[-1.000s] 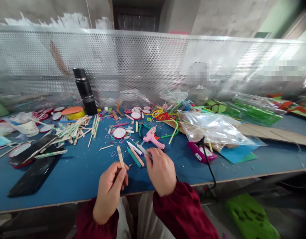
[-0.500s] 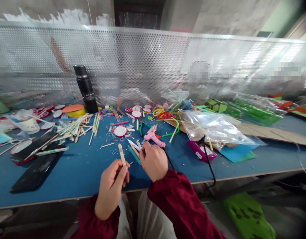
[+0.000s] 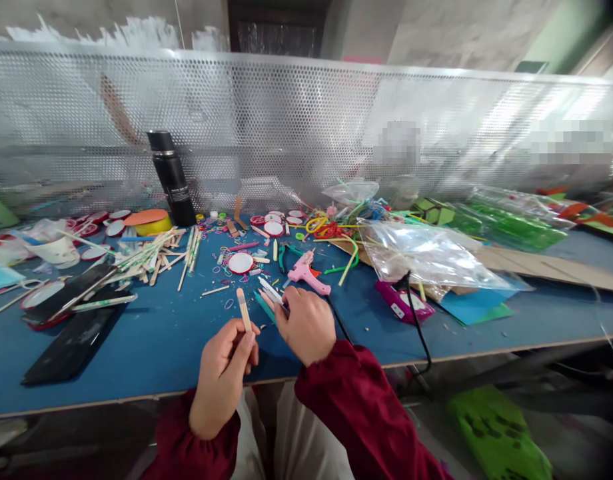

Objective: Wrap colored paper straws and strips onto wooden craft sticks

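My left hand is closed on a wooden craft stick, pinched between thumb and fingers and pointing up. The stick's upper part carries a greyish band below a tan tip. Over the table, my right hand is curled with its fingertips down at several pens. A white pen and a teal pen run toward its fingers. What those fingers hold is hidden behind the hand. Just beyond it lies a pink glue gun, with green-handled pliers to its left.
Craft sticks are heaped on the left, near a black flat case and a black bottle. A clear plastic bag and purple device lie to the right. A perforated metal screen closes off the back.
My right hand has shifted very slightly, and more of the pens shows beside its fingers. The left hand and its craft stick have hardly moved.
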{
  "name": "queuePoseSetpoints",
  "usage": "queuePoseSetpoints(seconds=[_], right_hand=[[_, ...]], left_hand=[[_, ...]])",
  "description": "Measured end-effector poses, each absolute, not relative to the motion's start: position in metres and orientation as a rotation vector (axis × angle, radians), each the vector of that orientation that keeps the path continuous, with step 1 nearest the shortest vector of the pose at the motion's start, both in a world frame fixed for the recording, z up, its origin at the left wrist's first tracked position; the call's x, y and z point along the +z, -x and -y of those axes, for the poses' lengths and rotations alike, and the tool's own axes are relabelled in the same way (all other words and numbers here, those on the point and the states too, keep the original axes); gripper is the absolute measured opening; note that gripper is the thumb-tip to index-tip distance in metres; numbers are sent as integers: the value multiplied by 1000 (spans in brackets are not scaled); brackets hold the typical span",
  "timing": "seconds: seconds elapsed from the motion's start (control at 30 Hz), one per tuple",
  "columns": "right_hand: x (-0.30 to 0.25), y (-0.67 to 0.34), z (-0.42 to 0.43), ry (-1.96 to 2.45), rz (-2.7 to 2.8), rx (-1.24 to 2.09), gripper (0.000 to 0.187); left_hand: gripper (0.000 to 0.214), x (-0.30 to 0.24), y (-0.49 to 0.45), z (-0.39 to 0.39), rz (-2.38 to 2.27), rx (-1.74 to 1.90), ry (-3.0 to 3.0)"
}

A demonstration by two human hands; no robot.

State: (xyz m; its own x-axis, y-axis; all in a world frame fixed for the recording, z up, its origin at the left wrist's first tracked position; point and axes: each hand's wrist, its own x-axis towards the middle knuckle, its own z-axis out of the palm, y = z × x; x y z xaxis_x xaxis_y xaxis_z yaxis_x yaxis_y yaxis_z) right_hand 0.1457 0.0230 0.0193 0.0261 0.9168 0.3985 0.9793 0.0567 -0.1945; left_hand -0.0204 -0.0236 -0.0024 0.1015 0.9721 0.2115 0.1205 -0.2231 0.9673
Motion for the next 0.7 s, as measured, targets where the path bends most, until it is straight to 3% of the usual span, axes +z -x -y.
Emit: queuePoseSetpoints(seconds=[0.5, 0.7], right_hand=[[24, -143, 2, 1784, 2028, -145, 7], [23, -130, 3, 1828, 2074, -189, 9]], left_hand=[[29, -2, 20, 23, -1149, 1242, -1514], [31, -1, 20, 23, -1148, 1238, -1509]])
